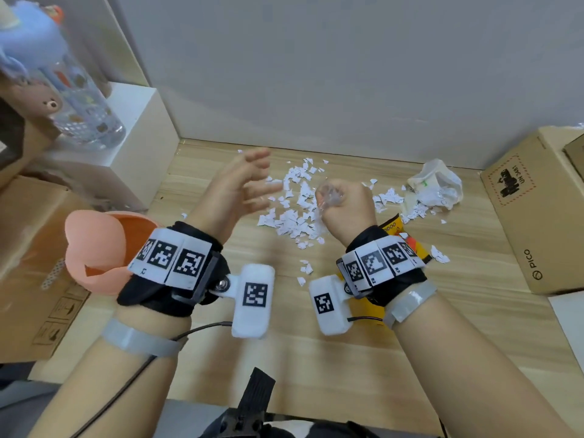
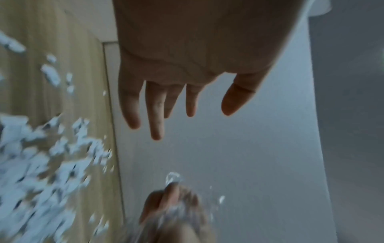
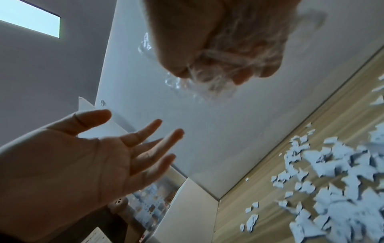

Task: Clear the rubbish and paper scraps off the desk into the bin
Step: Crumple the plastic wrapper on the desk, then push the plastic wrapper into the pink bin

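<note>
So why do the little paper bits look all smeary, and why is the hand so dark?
Left wrist view: the paper scraps smear into streaks, motion blur, and the left hand is dark against the pale wall. Right wrist view: scraps blurred too. Head view: scraps sharper, only the left hand's fingers blur.

The cardboard box [image 1: 534, 213] at right reads "PICO" and, seemingly, "UN 3481" in its stamp.

Paper scraps [image 1: 297, 203] lie mid-desk [image 1: 316, 358]; a crumpled bag [image 1: 434, 184] sits far right, a box [image 1: 537, 210] beyond it, the bin [image 1: 98, 248] at the left edge.
</note>
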Tool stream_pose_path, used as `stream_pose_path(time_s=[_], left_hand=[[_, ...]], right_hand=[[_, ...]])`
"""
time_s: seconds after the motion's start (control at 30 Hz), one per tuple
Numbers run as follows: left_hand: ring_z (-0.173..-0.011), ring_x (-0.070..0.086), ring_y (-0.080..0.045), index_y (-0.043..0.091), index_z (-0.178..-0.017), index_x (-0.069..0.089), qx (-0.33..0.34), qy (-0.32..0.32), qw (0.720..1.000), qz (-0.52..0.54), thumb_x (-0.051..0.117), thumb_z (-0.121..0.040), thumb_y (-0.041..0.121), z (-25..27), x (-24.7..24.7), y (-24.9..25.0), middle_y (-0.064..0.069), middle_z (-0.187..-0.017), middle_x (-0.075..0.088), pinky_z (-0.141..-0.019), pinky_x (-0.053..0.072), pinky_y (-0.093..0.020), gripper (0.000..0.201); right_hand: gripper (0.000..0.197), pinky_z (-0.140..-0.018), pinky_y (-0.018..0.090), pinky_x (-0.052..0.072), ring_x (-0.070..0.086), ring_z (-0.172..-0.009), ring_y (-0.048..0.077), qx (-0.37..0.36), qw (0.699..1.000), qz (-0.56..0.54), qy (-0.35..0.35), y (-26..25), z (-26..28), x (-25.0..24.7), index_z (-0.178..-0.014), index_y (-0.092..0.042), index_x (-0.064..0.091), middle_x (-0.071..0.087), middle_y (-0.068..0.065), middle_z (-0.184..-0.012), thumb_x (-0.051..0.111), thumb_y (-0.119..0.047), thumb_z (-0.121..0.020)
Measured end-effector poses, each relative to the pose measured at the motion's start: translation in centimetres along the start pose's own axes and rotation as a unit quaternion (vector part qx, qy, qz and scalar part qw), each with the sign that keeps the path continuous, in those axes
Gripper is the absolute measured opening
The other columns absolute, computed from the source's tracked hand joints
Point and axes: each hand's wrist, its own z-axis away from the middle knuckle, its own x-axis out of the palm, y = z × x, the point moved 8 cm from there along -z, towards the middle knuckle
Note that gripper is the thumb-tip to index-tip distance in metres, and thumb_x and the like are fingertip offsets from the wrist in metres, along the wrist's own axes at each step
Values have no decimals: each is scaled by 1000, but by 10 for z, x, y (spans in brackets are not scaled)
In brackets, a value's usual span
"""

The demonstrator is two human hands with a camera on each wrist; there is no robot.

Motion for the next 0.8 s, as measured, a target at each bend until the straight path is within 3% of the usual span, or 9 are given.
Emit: stream_pose_path(time_s=[0.07, 0.17, 0.2, 0.27, 0.33, 0.47, 0.6, 0.73, 0.8], left_hand=[[-105, 63, -16, 33, -101, 57, 66, 72, 995, -27, 49, -64, 22, 2, -24, 18, 11, -114, 59, -81, 44, -24, 40], [-106, 57, -12, 26, -101, 58, 165, 179, 967, -75, 48, -66, 15, 21, -66, 40, 8, -107, 60, -82, 44, -14, 38], [-105, 55, -11, 24, -102, 58, 181, 216, 955, -96, 48, -67, 13, 29, -85, 42, 9, -105, 59, -88, 45, -17, 38], [-109, 55, -12, 29, -101, 59, 182, 278, 933, -140, 48, -68, 15, 44, -121, 38, 8, -108, 60, -101, 44, -36, 37], [-114, 55, -21, 37, -97, 59, 168, 327, 910, -190, 47, -67, 22, 57, -152, 29, 2, -115, 60, -102, 41, -50, 36], [-114, 51, -20, 30, -105, 59, 128, 421, 854, -279, 48, -68, 20, 82, -197, 7, -1, -120, 57, -105, 35, -49, 40], [-114, 49, -16, 27, -119, 55, 63, 400, 905, -129, 52, -71, 19, 79, -217, -34, 6, -119, 53, -98, 40, -32, 49], [-106, 47, -16, 28, -117, 55, 47, 307, 940, -139, 60, -78, 17, 56, -186, -42, 6, -115, 51, -79, 41, -24, 41], [-107, 47, -16, 32, -114, 53, 39, 257, 955, -141, 59, -74, 26, 42, -166, -47, 5, -115, 51, -84, 41, -27, 41]], right_hand=[[40, -60, 25, 39, 53, -67, 21, -3, 1000, -16, -23, -4, 1, 19, -44, -27, 46, 49, -15, -57, 42, 9, -60], [36, -58, 33, 43, 59, -67, 31, -5, 998, -33, -58, -12, 4, 50, -44, -28, 48, 51, -9, -57, 42, 4, -59], [37, -61, 36, 45, 59, -69, 33, -12, 997, -35, -68, -18, 6, 61, -44, -29, 47, 52, -6, -58, 43, 4, -60], [38, -64, 33, 46, 56, -70, 29, -25, 996, -31, -86, -28, 8, 81, -44, -29, 47, 54, -4, -60, 44, 5, -63], [38, -62, 29, 42, 52, -67, 22, -26, 993, -32, -113, -39, 12, 100, -45, -27, 47, 51, -8, -58, 42, 7, -61], [38, -61, 28, 40, 53, -71, 24, -54, 989, -18, -138, -58, 19, 129, -44, -27, 46, 52, -2, -61, 41, 8, -59], [42, -59, 33, 42, 49, -62, 18, -35, 986, -52, -154, -55, 23, 151, -42, -28, 48, 49, -11, -53, 39, 8, -60], [41, -50, 26, 39, 48, -51, 11, 11, 980, -117, -159, -57, 22, 156, -50, -25, 53, 52, -6, -56, 40, 12, -62], [41, -49, 27, 46, 55, -55, 10, 42, 967, -195, -160, -64, 24, 154, -62, -29, 55, 55, -2, -68, 46, 10, -58]])
